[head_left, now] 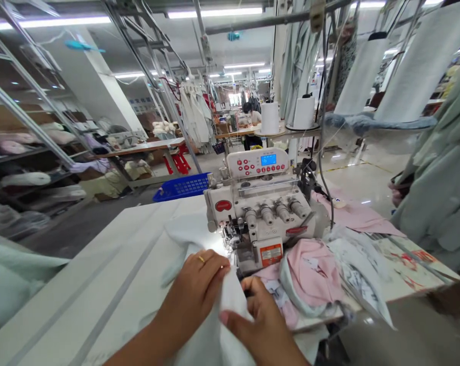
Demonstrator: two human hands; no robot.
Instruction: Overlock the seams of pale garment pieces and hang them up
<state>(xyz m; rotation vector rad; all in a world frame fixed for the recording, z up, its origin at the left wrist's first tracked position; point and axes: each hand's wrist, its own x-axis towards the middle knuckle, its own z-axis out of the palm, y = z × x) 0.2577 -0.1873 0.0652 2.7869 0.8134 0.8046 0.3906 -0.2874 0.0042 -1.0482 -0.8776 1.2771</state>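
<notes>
An overlock sewing machine (260, 218) with a lit control panel (258, 162) stands in front of me. Pale, whitish-green fabric (232, 300) runs from its lit needle area down toward me. My left hand (197, 284), with a ring on one finger, presses its bunched fingers on the fabric's left edge, close to the presser foot. Lower and to the right, my right hand (262, 320) grips a fold of the same fabric between thumb and curled fingers. Part of the fabric lies flat beyond my left hand. The needle tip is too small to make out.
Pink and pale garment pieces (312, 277) lie bunched right of the machine. Thread cones (270, 118) stand behind it, with larger cones (362, 76) at upper right. A blue basket (182, 187) sits past the white table (111, 269). Hanging garments (436, 188) line the right side.
</notes>
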